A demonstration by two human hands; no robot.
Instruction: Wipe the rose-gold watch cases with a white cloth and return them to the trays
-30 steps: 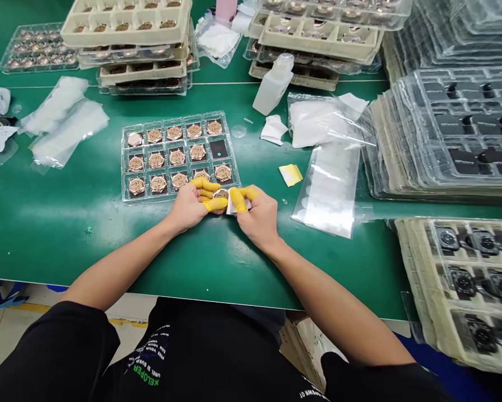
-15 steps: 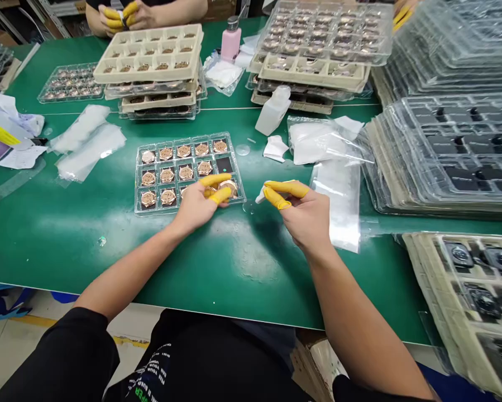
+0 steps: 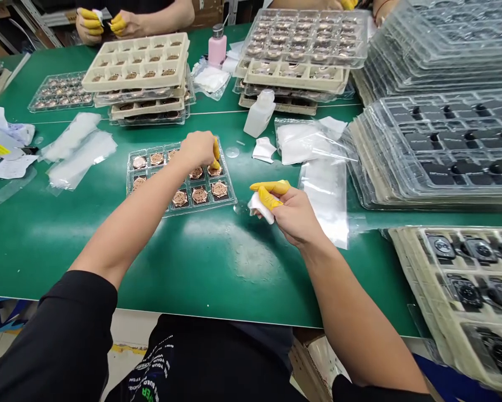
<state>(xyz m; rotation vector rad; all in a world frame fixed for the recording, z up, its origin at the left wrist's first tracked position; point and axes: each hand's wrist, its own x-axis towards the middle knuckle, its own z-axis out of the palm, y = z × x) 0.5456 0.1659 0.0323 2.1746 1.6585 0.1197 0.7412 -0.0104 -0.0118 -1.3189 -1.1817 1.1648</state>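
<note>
In the head view, a clear tray [image 3: 183, 210] holds rows of rose-gold watch cases [image 3: 199, 194] in square dark-based pockets. My left hand [image 3: 198, 149], with yellow finger cots, reaches over the tray's right side. Its fingertips point down and close on a watch case [image 3: 215, 171] in the right column's middle pocket. The hand and forearm cover several other pockets. Right of the tray, above the green table, my right hand [image 3: 295, 215] pinches a folded white wiping cloth [image 3: 261, 207] between yellow-covered thumb and forefinger.
A white plastic bottle [image 3: 259, 114] and a cloth scrap [image 3: 263, 149] lie beyond my hands. Plastic bags [image 3: 326, 195] lie to the right. Tall stacks of clear trays [image 3: 439, 151] and a black-watch tray stack [image 3: 426, 290] line the right. A co-worker's hands [image 3: 108, 23] are across the table.
My left hand has moved up and over the tray from its lower right; the formerly vacant right-column pocket now has a watch case. The cloth shows more fully below my right fingers.
</note>
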